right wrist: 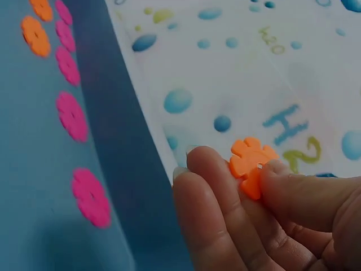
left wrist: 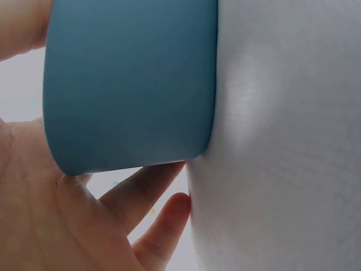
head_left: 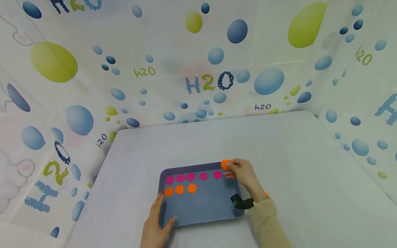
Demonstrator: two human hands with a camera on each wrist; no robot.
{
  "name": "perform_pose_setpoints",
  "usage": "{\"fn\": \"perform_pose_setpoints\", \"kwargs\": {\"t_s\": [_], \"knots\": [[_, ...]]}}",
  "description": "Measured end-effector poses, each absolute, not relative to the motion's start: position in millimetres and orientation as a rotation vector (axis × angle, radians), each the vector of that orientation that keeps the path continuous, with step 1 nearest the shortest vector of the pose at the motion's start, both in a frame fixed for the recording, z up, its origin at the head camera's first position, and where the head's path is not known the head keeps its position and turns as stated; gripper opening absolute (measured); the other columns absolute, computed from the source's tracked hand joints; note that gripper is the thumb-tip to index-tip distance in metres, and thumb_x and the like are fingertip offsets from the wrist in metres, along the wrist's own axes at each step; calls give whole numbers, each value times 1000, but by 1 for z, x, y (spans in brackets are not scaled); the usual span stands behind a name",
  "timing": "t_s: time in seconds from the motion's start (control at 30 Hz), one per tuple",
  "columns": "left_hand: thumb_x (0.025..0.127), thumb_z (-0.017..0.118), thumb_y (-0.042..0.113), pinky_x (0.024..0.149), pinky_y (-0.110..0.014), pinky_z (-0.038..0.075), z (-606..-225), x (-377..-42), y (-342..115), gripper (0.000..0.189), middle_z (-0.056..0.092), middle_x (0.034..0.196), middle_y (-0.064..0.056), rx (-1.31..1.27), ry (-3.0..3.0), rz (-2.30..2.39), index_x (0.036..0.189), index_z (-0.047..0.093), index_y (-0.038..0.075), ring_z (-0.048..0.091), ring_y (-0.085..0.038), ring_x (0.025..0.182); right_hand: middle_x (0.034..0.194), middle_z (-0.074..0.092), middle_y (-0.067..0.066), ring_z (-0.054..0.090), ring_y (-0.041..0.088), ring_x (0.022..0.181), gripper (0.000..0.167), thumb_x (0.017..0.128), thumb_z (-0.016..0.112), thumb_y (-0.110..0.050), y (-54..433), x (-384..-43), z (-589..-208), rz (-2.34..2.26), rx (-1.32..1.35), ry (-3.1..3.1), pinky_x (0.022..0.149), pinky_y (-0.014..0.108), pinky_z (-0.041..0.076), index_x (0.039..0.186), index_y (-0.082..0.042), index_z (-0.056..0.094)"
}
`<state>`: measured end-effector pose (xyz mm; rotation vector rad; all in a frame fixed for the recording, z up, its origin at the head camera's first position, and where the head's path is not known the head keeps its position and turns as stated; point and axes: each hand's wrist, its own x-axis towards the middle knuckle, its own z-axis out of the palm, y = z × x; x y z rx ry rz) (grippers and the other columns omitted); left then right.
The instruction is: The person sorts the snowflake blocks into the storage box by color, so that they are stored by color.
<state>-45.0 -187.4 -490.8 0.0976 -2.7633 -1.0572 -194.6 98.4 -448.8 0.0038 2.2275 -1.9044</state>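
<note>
A blue-grey tray (head_left: 204, 210) lies on the white table. My left hand (head_left: 155, 222) holds its near left corner, thumb at the front rim and fingers along the left side; in the left wrist view the palm (left wrist: 39, 209) is against the tray's outer wall (left wrist: 132, 90). My right hand (head_left: 243, 174) pinches an orange flower-shaped plastic disc (right wrist: 248, 161) between thumb and fingers, over the tray's far right rim. Inside the tray, several pink discs (head_left: 190, 177) form a row along the far side. Three orange discs (head_left: 179, 189) lie in a second row nearer me, at the left.
White tablecloth (head_left: 310, 172) surrounds the tray. Behind the table and along both sides hang white sheets (head_left: 170, 41) printed with blue and green drops and "H2O". A dark wrist device (head_left: 242, 202) sits on my right wrist, above the tray's right edge.
</note>
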Motion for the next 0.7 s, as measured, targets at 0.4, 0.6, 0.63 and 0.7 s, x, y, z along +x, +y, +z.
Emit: {"fn": "perform_pose_setpoints", "kwargs": {"t_s": [0.4,0.6,0.63,0.7], "knots": [[82,75,22,99,-63,44,-494,-44,-188,80,36,153,-21,71,-2737,-1046,148,35,4,45,-46,131,81,73,19,72,21,63,17,94,59,-8,57,-188,-466,-1758,-137,2185,60,34,61,93,8,64],[81,76,21,101,-62,43,-494,-45,-188,80,36,153,-20,86,-2744,-1044,148,36,3,45,-45,132,74,73,14,69,16,56,16,92,63,-9,51,-188,-472,-1659,-162,2184,56,32,60,88,6,66],[81,76,21,101,-62,43,-494,-45,-188,80,36,153,-20,88,-2745,-1043,148,36,3,45,-45,132,73,72,13,69,15,55,17,92,63,-9,50,-189,-473,-1645,-171,2188,55,32,60,87,6,66],[81,76,22,101,-62,43,-494,-45,-188,80,36,153,-20,93,-2748,-1044,148,36,3,45,-45,132,70,72,12,67,13,54,18,92,64,-10,49,-189,-473,-1612,-194,2205,54,31,60,85,6,67]]}}
